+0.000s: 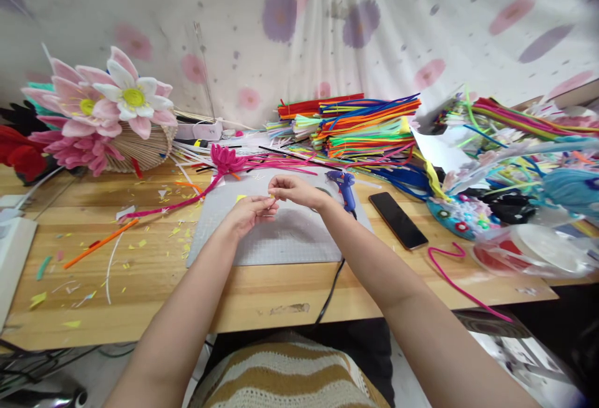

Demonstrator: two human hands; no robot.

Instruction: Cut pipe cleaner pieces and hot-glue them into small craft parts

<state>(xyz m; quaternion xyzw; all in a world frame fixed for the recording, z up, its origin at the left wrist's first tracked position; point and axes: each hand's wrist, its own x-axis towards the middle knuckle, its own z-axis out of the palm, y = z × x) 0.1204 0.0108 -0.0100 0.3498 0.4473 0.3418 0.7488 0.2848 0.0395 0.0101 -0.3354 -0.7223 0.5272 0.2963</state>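
Over the grey cutting mat [309, 246] my two hands meet at the fingertips. My left hand [251, 214] is closed in a pinch, and a tiny yellow piece [272, 196] shows at its fingertips. From the right, my right hand [294, 189] pinches at the same spot; its kind is too small to make out. Behind my left hand lies a magenta pipe-cleaner flower [227, 160], its long fuzzy stem [174, 206] stretching left across the table. A blue glue gun [345, 188] rests at the mat's right edge, beyond my right forearm.
Bundles of coloured pipe cleaners [369, 127] are piled at the back. A black phone [397, 219] lies right of the mat, near a bent pink pipe cleaner [468, 286]. Pink and white fuzzy flowers [133, 97] stand back left. Yellow scraps [38, 299] litter the left tabletop.
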